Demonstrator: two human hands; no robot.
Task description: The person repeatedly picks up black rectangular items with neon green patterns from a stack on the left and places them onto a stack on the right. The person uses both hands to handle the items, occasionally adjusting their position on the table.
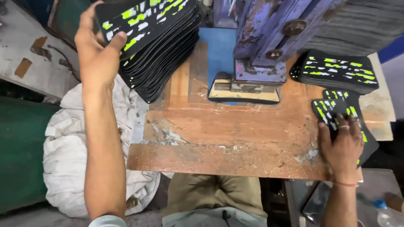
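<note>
Left of the press [261, 54], the left hand [97, 50] is gripping the top of a tall stack of black pads [158, 40], thumb over the edge; that leaning stack could slide off onto the white sack [67, 147], contents hidden. Right of the press, the right hand [343, 145] is pressing flat, fingers spread, on loose pads [332, 110].

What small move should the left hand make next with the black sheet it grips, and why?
Probably lift the top sheet off the tall stack and bring it toward the press. The left hand pinches its edge, the wooden table before the press is bare, and the right hand rests on cut pieces.
</note>
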